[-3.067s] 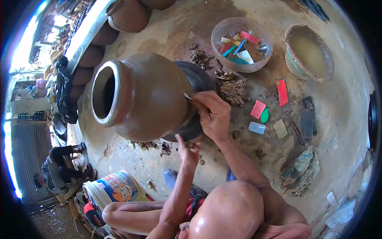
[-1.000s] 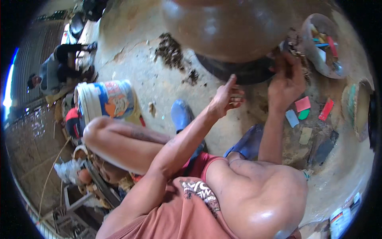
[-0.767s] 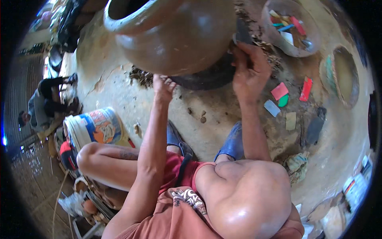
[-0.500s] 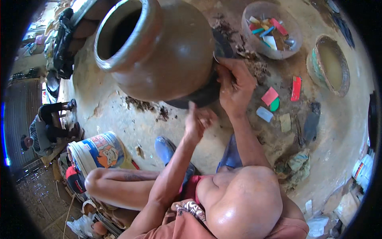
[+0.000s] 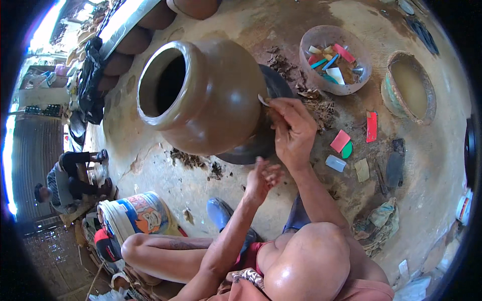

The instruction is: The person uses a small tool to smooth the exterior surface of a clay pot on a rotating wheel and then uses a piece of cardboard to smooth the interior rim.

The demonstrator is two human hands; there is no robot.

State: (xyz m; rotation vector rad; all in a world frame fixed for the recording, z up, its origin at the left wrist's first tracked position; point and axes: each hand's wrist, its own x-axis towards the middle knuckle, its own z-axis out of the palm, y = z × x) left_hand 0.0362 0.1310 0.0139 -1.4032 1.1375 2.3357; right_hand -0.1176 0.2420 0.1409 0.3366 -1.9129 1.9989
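A large brown clay pot, smooth and wet-looking, stands with its wide rim toward the far left of the view. Under its base is a dark round wheel. My right hand pinches a thin, pale-edged scraper against or very near the pot's lower wall; most of that tool is hidden by the fingers. Just below the wheel's edge, my left hand hovers empty, its fingers loosely curled and apart.
Clay scraps lie around the wheel. At right are a clear bowl of small tools, a basin of cloudy water, several flat coloured pieces and a rag. A white bucket stands left; a person sits beyond it.
The whole scene has shifted lower in the view, bringing more floor behind the pot into sight. My right hand still pinches the scraper by the pot's lower wall; my left stays near the wheel.
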